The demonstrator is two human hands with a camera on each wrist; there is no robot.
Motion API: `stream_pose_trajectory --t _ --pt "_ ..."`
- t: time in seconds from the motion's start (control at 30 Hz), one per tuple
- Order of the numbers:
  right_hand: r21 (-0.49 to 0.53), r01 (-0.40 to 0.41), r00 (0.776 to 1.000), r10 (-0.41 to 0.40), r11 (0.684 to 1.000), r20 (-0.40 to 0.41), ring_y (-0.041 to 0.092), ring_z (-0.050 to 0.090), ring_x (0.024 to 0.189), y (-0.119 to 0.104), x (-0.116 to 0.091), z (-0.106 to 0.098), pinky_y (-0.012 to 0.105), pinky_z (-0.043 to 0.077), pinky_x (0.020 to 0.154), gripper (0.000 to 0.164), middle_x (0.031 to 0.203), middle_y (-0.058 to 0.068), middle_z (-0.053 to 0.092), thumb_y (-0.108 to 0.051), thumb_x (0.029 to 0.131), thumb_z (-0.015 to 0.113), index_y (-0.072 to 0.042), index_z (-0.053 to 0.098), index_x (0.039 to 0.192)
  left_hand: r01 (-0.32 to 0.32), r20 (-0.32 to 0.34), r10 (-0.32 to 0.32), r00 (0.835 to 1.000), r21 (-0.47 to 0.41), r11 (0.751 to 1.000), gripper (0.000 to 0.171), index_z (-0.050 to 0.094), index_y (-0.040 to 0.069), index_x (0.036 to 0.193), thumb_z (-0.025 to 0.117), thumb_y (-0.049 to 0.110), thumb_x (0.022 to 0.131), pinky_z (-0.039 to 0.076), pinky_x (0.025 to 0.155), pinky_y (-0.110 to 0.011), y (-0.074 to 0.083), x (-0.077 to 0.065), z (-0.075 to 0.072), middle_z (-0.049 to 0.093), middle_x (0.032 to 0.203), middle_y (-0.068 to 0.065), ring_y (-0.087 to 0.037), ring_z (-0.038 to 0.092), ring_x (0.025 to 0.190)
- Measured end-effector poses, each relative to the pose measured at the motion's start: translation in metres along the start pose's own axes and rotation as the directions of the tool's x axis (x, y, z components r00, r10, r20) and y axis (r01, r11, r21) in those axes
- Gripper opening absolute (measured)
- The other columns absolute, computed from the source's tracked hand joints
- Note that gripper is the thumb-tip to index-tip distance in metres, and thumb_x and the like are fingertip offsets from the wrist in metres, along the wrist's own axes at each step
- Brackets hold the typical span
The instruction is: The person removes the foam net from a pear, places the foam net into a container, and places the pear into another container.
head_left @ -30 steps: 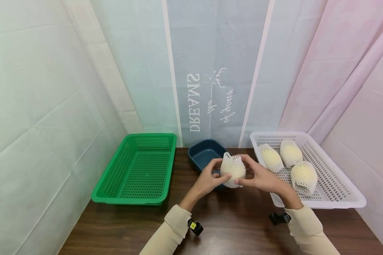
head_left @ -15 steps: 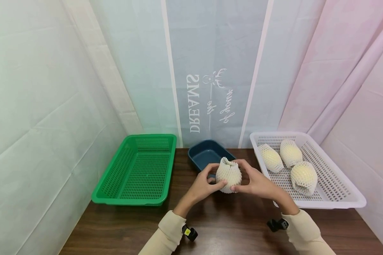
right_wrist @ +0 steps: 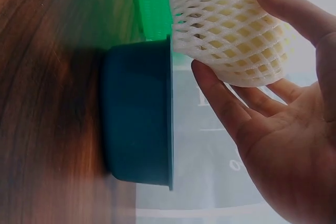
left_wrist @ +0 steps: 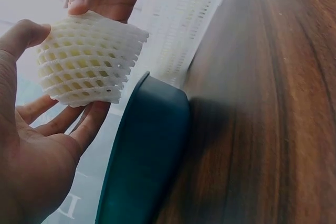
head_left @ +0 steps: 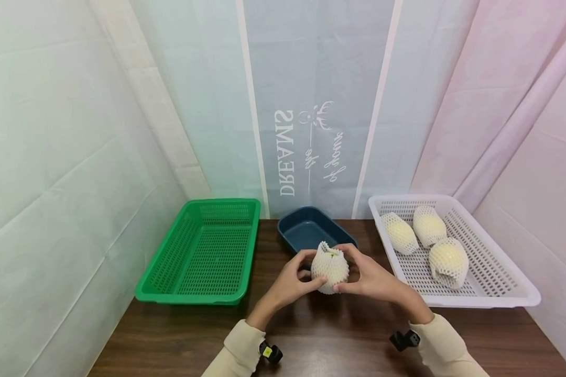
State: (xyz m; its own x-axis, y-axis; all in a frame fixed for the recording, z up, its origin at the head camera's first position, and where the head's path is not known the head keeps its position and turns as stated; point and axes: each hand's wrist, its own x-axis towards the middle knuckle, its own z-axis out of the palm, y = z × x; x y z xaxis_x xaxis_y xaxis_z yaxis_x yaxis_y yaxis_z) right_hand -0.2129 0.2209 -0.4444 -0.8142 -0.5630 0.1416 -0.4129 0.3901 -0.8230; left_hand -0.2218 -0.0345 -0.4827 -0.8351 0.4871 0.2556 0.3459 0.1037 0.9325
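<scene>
Between both hands is a pale yellow round fruit in a white foam net sleeve (head_left: 330, 269), raised above the table. My left hand (head_left: 290, 281) grips its left side, thumb toward me and fingers behind. On the opposite side my right hand (head_left: 370, 277) holds it the same way. A bit of green shows at the sleeve's open top. In the left wrist view the netted fruit (left_wrist: 86, 61) shows yellow through the mesh. The right wrist view has the foam net (right_wrist: 226, 32) between thumb and fingers, its loose end toward the blue basin (right_wrist: 139, 114).
Behind the hands stands the dark blue basin (head_left: 311, 230). A green basket (head_left: 143, 290) is at the left. At the right, a white basket (head_left: 495, 301) holds three netted fruits (head_left: 448, 262). All stand on a dark wood table (head_left: 330, 345) before a curtain (head_left: 311, 52).
Both hands have brought the netted fruit toward me and slightly left, away from over the blue basin. The sleeve's open top has tilted more into view. The baskets have stayed put.
</scene>
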Motion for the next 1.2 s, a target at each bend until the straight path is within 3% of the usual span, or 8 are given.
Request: stream_pose_trajectory --t 0.43,0.8,0.97,1.2 --pt "0.011 0.003 1.000 -0.003 1.000 0.009 0.017 0.069 0.113 0.004 0.003 0.017 0.030 0.063 0.087 0.087 0.135 0.021 0.062 -0.027 0.089 0.090 -0.006 0.036 0.154 -0.008 0.020 0.008 1.000 -0.002 1.000 0.061 0.052 0.014 0.150 0.080 0.019 0.096 0.058 0.099 -0.025 -0.012 -0.014 -0.007 0.058 0.144 -0.008 -0.019 0.061 0.123" --pt "-0.068 -0.013 0.999 0.011 0.998 -0.030 0.029 0.065 0.119 0.009 0.002 0.029 0.030 0.062 0.084 0.089 0.141 0.016 0.059 -0.037 0.086 0.091 -0.008 0.040 0.153 0.000 0.044 0.000 0.999 -0.006 1.000 0.061 0.051 0.013 0.151 0.079 0.016 0.097 0.059 0.101 -0.033 -0.018 -0.020 -0.012 0.059 0.141 -0.012 -0.021 0.059 0.124" --pt "-0.158 -0.004 0.998 -0.005 0.987 -0.057 0.026 0.065 0.117 0.009 0.001 0.034 0.031 0.059 0.087 0.089 0.145 0.010 0.059 -0.044 0.084 0.092 -0.010 0.045 0.151 0.007 0.059 -0.008 0.998 0.011 1.000 0.063 0.050 0.012 0.152 0.079 0.018 0.097 0.058 0.100 -0.028 -0.021 -0.024 -0.014 0.057 0.143 -0.013 -0.022 0.058 0.125" --pt "-0.166 0.018 0.997 -0.031 0.986 -0.077 0.026 0.065 0.122 0.011 0.000 0.042 0.036 0.060 0.096 0.084 0.144 0.009 0.059 -0.041 0.082 0.093 -0.013 0.050 0.149 0.037 0.065 -0.038 0.997 0.019 0.999 0.062 0.050 0.016 0.152 0.080 0.021 0.097 0.058 0.100 -0.027 -0.025 -0.029 -0.016 0.057 0.143 -0.008 -0.018 0.060 0.124"
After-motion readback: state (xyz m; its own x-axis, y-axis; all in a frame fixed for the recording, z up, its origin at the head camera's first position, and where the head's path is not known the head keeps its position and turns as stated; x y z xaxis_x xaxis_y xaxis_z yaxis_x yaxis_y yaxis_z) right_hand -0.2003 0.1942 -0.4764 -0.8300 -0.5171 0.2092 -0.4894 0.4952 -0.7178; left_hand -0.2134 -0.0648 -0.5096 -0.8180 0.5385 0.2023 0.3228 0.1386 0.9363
